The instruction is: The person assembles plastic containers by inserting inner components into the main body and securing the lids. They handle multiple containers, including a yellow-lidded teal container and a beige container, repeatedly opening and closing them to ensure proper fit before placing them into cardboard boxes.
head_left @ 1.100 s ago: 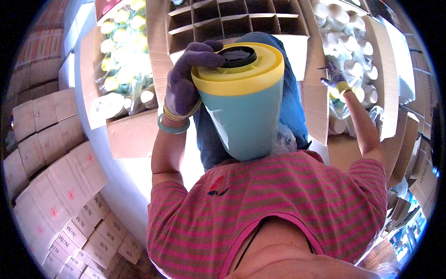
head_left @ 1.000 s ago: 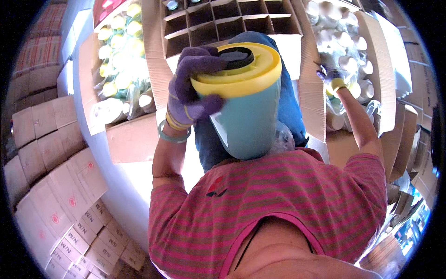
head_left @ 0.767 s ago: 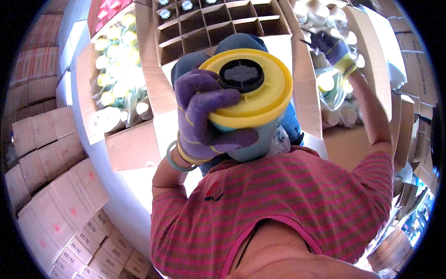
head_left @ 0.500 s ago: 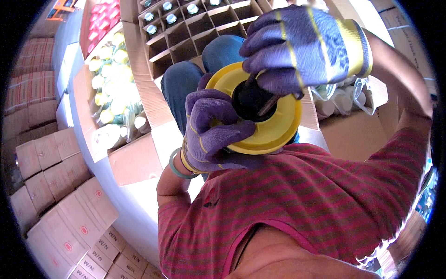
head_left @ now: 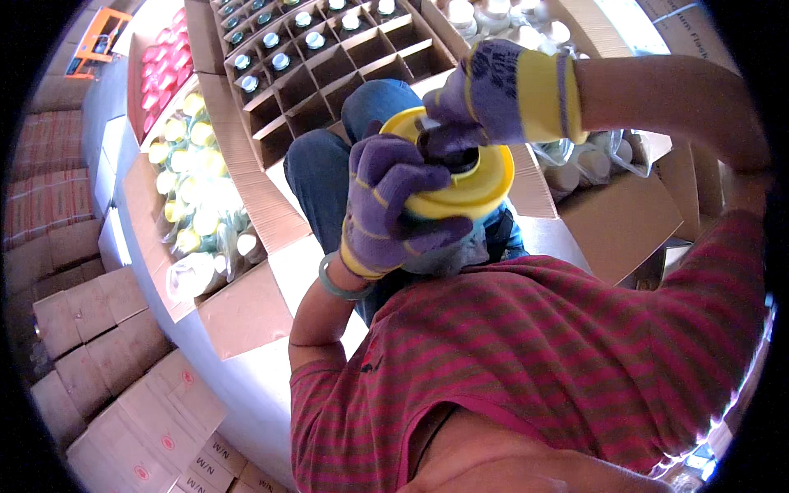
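2 hands point(head_left: 382, 197) point(head_left: 493, 90) on yellow-lidded tub point(head_left: 485, 193), bottles point(head_left: 314, 39) in divided carton point(head_left: 436, 33)

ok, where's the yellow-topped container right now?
Head view, upper half, just right of centre: the yellow-topped container is in the left hand, which grips its left side, with the right hand over its top.

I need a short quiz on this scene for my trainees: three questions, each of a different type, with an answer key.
1. True or false: only the left hand wears a glove.
2. Multiple choice: the round lid under that hand's fingers is
A) red
B) yellow
C) white
3. Order these from left to right in the picture: white-topped bottles; divided carton; yellow-topped bottles.

Key:
1. False; the right hand is gloved too.
2. B
3. Yellow-topped bottles, divided carton, white-topped bottles.
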The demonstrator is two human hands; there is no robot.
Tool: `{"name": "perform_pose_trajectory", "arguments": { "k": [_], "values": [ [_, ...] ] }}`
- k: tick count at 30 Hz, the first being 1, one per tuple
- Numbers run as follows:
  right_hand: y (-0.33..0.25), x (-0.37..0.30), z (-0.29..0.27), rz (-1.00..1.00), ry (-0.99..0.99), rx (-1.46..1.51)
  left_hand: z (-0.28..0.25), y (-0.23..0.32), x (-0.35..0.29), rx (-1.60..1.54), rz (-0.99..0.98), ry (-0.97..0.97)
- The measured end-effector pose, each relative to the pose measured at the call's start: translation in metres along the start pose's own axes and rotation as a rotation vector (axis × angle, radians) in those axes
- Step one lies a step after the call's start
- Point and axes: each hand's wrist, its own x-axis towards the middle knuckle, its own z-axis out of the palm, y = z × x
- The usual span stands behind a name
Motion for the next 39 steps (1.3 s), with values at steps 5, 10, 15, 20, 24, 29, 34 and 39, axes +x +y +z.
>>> {"name": "perform_pose_trajectory", "arguments": {
  "k": [5,10,15,20,24,29,34,39],
  "values": [
    [0.010,0.004,-0.003,0.734,-0.138,0.805,0.038,-0.011,0.017,0.105,-0.026,0.150],
    [0.011,-0.011,-0.019,0.390,-0.145,0.598,0.020,-0.010,0.015,0.027,0.032,0.055],
    [0.042,-0.003,-0.033,-0.638,0.018,-0.314,-0.006,-0.027,0.002,-0.178,0.080,-0.030],
    [0.023,0.009,-0.035,-0.623,-0.077,-0.393,-0.012,-0.031,-0.001,-0.234,0.121,-0.020],
    [0.017,0.024,-0.027,-0.650,-0.102,-0.404,-0.014,-0.028,-0.008,-0.147,0.063,-0.005],
    [0.014,0.001,-0.012,-0.336,-0.083,-0.040,-0.007,-0.019,-0.003,-0.162,0.030,-0.013],
    [0.012,0.001,0.012,0.113,-0.011,0.309,0.008,-0.021,-0.001,-0.100,-0.063,0.114],
    [0.020,0.007,0.025,0.443,-0.029,0.568,0.022,-0.032,0.004,-0.053,-0.056,0.180]
  ]
}}
